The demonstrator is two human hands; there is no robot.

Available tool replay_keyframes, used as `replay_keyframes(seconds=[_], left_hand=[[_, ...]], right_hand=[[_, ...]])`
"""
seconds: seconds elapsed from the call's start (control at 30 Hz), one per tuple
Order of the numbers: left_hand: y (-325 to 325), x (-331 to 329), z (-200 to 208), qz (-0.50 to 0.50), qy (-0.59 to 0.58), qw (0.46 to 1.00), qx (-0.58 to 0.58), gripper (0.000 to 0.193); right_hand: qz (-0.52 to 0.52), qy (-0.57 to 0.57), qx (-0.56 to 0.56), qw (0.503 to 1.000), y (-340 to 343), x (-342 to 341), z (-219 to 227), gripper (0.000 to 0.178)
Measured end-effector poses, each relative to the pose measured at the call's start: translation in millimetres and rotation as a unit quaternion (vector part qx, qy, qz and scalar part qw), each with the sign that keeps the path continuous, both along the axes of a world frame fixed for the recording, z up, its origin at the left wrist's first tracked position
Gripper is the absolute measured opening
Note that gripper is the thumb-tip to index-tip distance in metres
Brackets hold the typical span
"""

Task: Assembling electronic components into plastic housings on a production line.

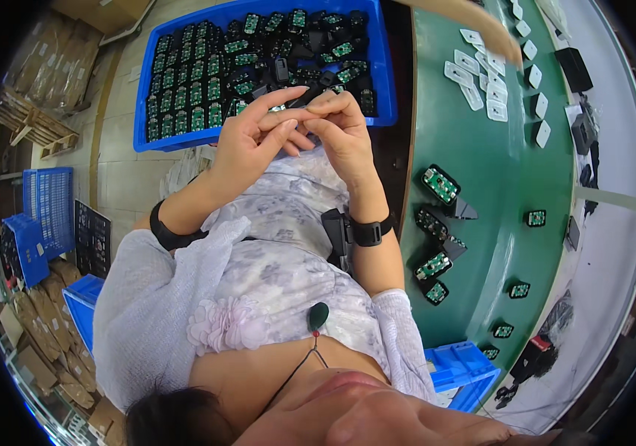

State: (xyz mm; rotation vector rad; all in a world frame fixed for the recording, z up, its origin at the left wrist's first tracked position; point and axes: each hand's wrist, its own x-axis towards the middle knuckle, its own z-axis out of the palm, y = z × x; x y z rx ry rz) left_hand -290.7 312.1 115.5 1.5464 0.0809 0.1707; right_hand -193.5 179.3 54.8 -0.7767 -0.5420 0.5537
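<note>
My left hand (260, 135) and my right hand (344, 137) meet in front of my lap, at the near edge of a blue bin (388, 89). The left hand's index and middle fingers stretch toward the right hand, apart from each other, and its other fingers bend. My right thumb and forefinger pinch together at the tip of a left finger; whether something small sits between them I cannot make out. Behind the hands, the bin holds many black housings with green circuit boards (197, 93), in rows at left and loosely heaped at right.
To the right runs a green work surface (481, 163) with several open circuit-board units (440, 184) and a pile of white plates (496, 89). Another person's arm (474, 22) reaches over its far end. Blue crates (49, 204) and cartons stand at left; another blue bin (455, 368) is at the near right.
</note>
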Motion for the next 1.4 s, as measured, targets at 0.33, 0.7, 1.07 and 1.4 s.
replay_keyframes(seconds=[0.33,0.7,1.07,1.4], left_hand=[[25.7,-42.1,-63.6,0.119,0.056,0.991,-0.027,0.034],[154.3,-303.0,-383.0,0.31,0.436,0.803,0.263,0.017],[174.4,-229.1,-485.9,0.082,0.501,0.835,0.214,0.04],[66.1,-289.8,-604.3,0.051,0.597,0.752,0.273,0.033]], right_hand=[[0.095,0.046,-0.181,0.978,21.3,-19.0,-36.5,0.026],[-0.015,-0.018,-0.374,0.927,70.5,-27.8,-74.9,0.019],[-0.022,-0.166,-0.522,0.836,103.9,-48.1,-69.2,0.015],[-0.02,-0.148,-0.597,0.788,83.9,-70.6,-63.7,0.015]])
